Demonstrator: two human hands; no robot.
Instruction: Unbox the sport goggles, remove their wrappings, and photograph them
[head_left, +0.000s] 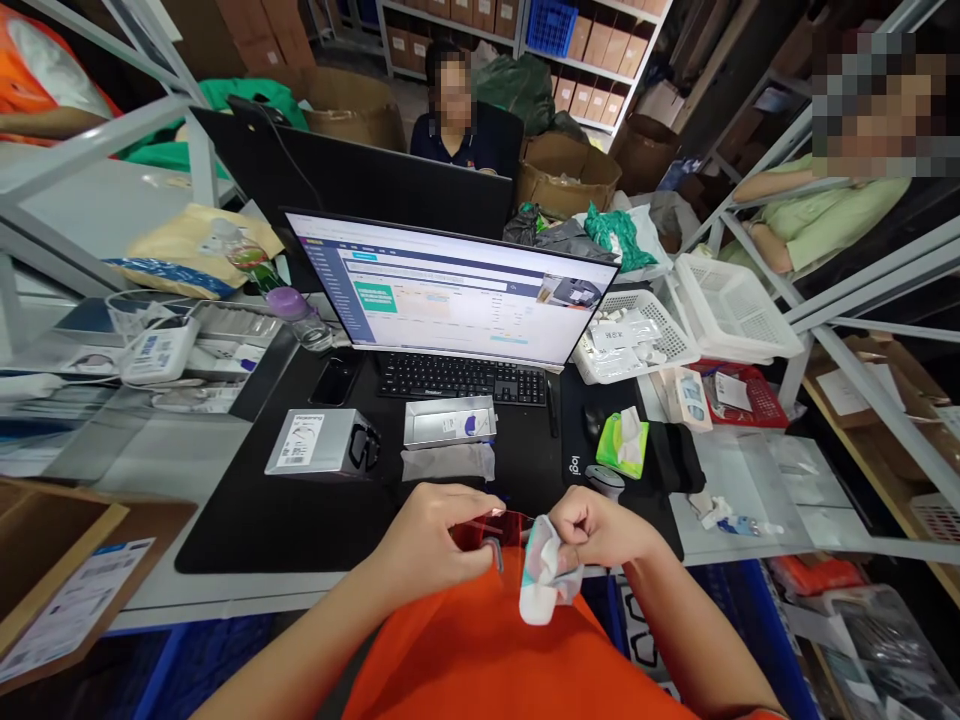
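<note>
My left hand (431, 540) is closed on a pair of glasses (511, 526), pinching one side between thumb and fingers. The lenses look see-through, with my orange clothing showing reddish behind them. Bunched in my right hand (604, 528) is a white cloth (538, 585) with teal and pink patches, held against or close beside the other end of the glasses. The fingers of that hand are curled, and part of the glasses is hidden by the cloth. Just beyond my hands lie an open silver box (448, 422) and a greyish sleeve (448, 462).
A silver eyewear box (322, 442) stands at left on the black desk mat (232, 520). Behind are a keyboard (461, 380) and monitor (450, 290). A green tissue pack (622, 445), mouse (594, 422) and white basket (637, 335) are at right. Two people face the desk.
</note>
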